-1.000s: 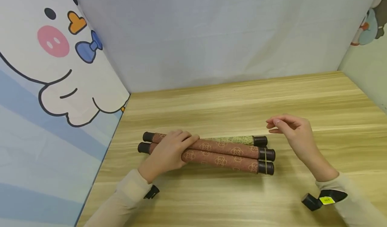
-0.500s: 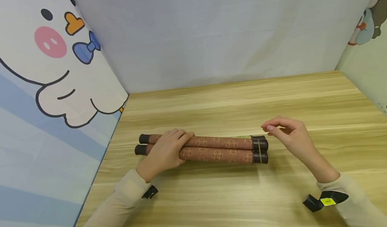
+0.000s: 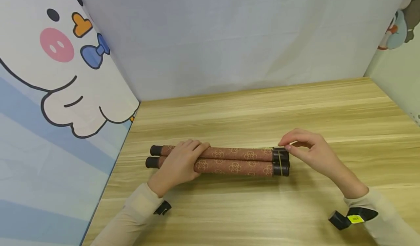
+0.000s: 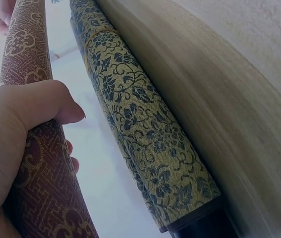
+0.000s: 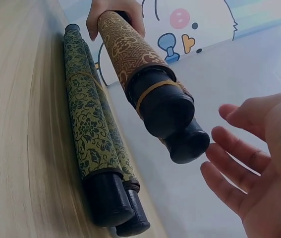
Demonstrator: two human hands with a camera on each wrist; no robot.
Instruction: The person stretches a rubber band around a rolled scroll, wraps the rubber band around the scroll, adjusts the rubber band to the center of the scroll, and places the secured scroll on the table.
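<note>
My left hand grips a red-brown patterned scroll near its left half, thumb and fingers round it. Its two rolls lie side by side with black end knobs, and a thin rubber band circles the right-hand knobs. In the right wrist view the scroll is held above the table, over a green-and-black patterned scroll. That one lies on the wood with a band round its middle. My right hand is by the banded knobs, fingers loosely bent; the right wrist view shows its fingertips beside a knob, holding nothing.
The wood-grain table extends behind and to the right of the scrolls. A pale cloth wall stands at its back edge. To the left rises a panel with a cartoon print.
My left hand has shifted the red-brown scroll's right end leftward and up in the head view, covering most of the green scroll. My right hand has moved left to the banded end.
</note>
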